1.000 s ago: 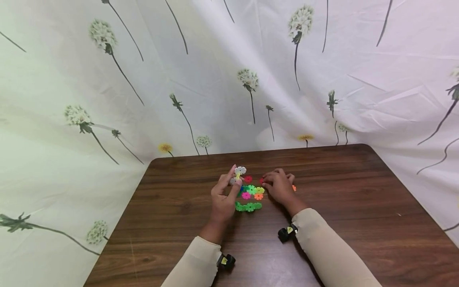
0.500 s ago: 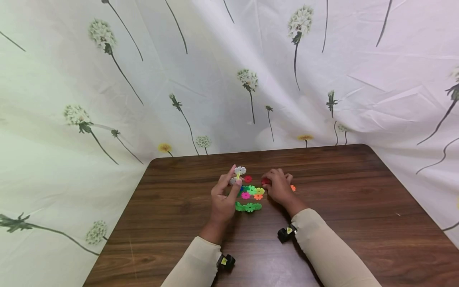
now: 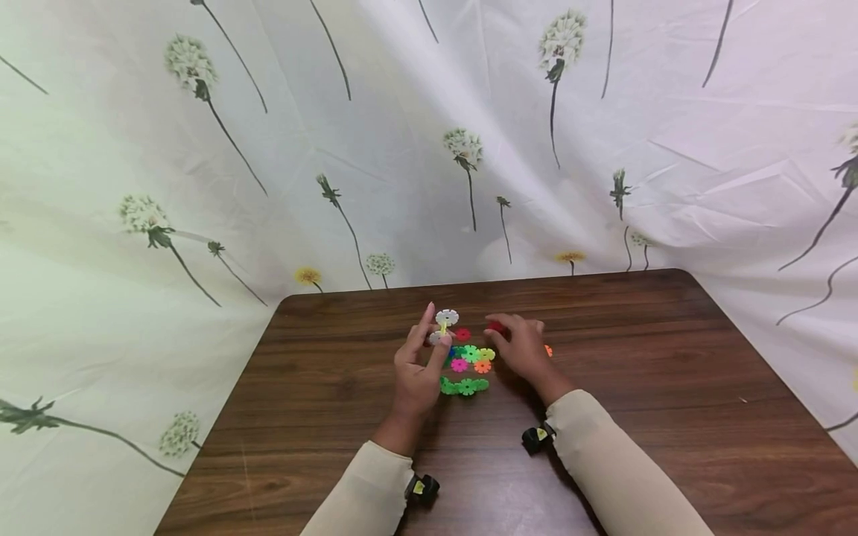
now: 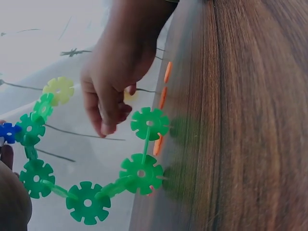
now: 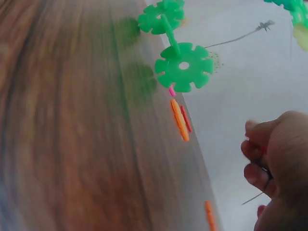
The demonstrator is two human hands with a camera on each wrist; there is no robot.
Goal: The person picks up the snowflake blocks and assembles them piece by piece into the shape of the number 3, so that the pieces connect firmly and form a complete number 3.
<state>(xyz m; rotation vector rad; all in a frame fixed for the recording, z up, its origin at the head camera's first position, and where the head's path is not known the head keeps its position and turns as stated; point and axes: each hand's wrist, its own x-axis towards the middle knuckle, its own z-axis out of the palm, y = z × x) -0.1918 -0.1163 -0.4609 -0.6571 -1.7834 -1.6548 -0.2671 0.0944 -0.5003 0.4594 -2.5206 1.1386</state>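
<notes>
My left hand [image 3: 418,372] holds a chain of interlocking flower-shaped discs between thumb and fingers. A white disc [image 3: 447,318] tops it, and a yellow one joins it to another white disc at the thumb. The left wrist view shows a blue disc [image 4: 8,133] near this hand and a linked run of green discs [image 4: 88,202] curving round to a pale yellow disc [image 4: 58,90]. My right hand [image 3: 523,350] pinches a red disc [image 3: 496,326], apart from the chain. Its fingers partly cover that disc in the wrist views.
Several loose discs lie flat on the brown wooden table [image 3: 643,372]: a red disc [image 3: 463,335], a pink disc [image 3: 459,365] and an orange disc [image 3: 482,367] by the chain. Another orange disc [image 3: 548,351] lies beyond my right hand. A flower-printed cloth [image 3: 402,186] hangs behind.
My right hand first slid the red disc slightly right, then raised it toward the far side. My left hand keeps its hold; its fingertips and the top white disc shifted slightly left.
</notes>
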